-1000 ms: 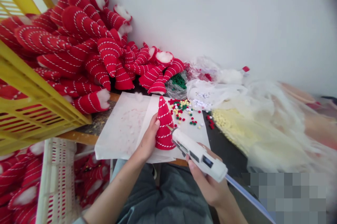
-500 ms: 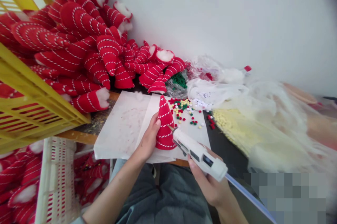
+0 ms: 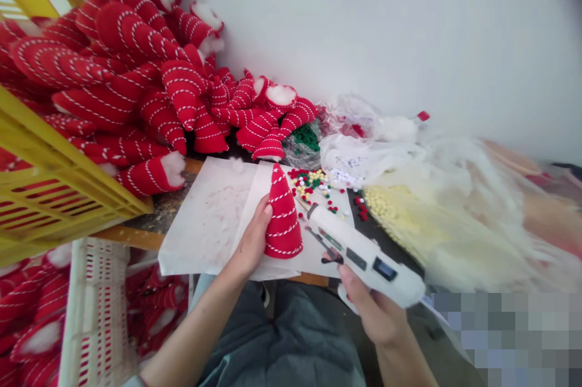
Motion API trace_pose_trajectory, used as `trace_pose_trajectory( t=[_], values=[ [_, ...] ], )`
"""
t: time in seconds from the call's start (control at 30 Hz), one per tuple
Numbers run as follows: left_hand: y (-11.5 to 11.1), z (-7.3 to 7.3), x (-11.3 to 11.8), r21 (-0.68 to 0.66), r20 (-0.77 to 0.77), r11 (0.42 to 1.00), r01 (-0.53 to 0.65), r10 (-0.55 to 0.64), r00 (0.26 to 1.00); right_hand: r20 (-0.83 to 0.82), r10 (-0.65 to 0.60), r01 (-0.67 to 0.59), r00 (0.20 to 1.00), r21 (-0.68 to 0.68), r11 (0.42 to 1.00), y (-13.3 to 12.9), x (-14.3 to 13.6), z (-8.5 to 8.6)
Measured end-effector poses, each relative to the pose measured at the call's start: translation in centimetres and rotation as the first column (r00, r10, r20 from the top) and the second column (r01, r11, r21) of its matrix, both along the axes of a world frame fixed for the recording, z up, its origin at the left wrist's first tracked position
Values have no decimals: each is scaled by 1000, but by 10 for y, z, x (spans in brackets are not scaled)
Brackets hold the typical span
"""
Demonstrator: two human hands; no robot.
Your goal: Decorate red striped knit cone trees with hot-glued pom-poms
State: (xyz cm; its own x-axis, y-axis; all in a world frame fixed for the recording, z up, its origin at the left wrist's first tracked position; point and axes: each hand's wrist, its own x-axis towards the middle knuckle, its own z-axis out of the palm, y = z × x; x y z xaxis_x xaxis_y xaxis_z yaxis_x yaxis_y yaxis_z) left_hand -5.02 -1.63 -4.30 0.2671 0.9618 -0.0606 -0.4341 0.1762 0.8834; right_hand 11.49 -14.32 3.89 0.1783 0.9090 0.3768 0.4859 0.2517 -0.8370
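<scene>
A red felt cone (image 3: 284, 217) with spiralling white-and-red cord stands upright in my left hand (image 3: 254, 235), which is closed round its left side. My right hand (image 3: 373, 308) grips a white glue gun (image 3: 364, 250). The gun's nozzle points up and left, a short gap from the cone's right side. Beyond the nozzle, small red, green, yellow and white pompoms (image 3: 313, 181) lie scattered on white paper (image 3: 209, 217).
Many red cones (image 3: 136, 90) are piled at the back left by a yellow crate (image 3: 59, 174). Below it is a white crate (image 3: 97, 308) with more cones around it. Plastic bags (image 3: 464, 211) and a bag of yellow pompoms (image 3: 391, 211) fill the right.
The glue gun in my right hand has moved right, away from the cone, and its nozzle no longer meets the cone. The cone is still in my left hand, slightly turned.
</scene>
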Motion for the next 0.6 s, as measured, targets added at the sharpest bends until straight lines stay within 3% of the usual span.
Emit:
trace_pose_trajectory(
  t=[0.1, 0.23, 0.6],
  values=[
    [1, -2, -1, -3, 16, 999, 39, -38, 999, -22, 50, -50, 998, 6, 999, 14, 4, 3],
    [2, -4, -2, -1, 11, 999, 53, -53, 999, 96, 121, -126, 988, 42, 991, 26, 7, 4],
    [1, -3, -1, -18, 45, 999, 38, -37, 998, 133, 42, -45, 990, 18, 999, 23, 2, 1]
  ],
)
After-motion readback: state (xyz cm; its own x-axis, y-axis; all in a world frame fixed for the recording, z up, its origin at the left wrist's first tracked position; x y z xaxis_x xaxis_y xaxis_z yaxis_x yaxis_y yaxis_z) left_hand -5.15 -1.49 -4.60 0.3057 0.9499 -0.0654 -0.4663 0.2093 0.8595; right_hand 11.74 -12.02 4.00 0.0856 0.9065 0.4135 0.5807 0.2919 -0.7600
